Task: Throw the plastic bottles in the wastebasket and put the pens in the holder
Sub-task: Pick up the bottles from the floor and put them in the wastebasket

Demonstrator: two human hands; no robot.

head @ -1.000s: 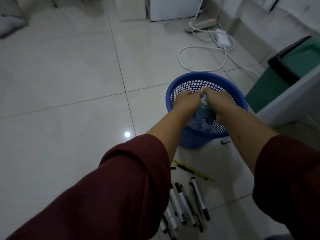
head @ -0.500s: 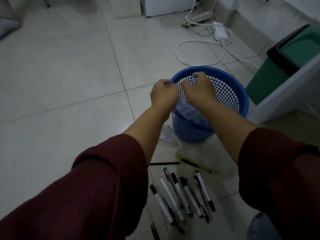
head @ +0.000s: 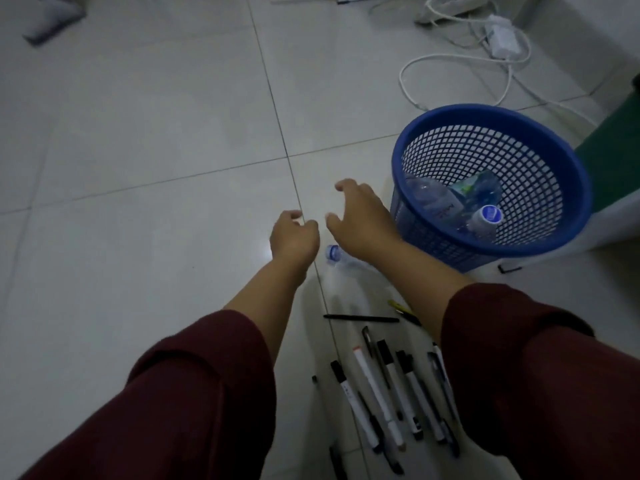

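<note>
A blue mesh wastebasket (head: 575, 188) stands on the tiled floor at the right, with clear plastic bottles (head: 450, 206) lying inside it. Another clear bottle with a blue cap (head: 337, 256) lies on the floor just left of the basket, partly hidden under my right forearm. My left hand (head: 292, 237) hovers left of that bottle with fingers loosely curled and holds nothing. My right hand (head: 360, 216) hangs above the bottle, fingers apart and empty. Several pens and markers (head: 384, 393) lie in a loose row on the floor near me. No pen holder is in view.
White cables and a power adapter (head: 502, 39) lie on the floor behind the basket. A green bin (head: 613, 157) stands at the right edge. A small black object (head: 509, 269) lies beside the basket's base. Bare floor tiles stretch to the left.
Both hands have left the basket rim and dropped to the left, over the bottle on the floor. The bottle they held over the basket now lies inside it.
</note>
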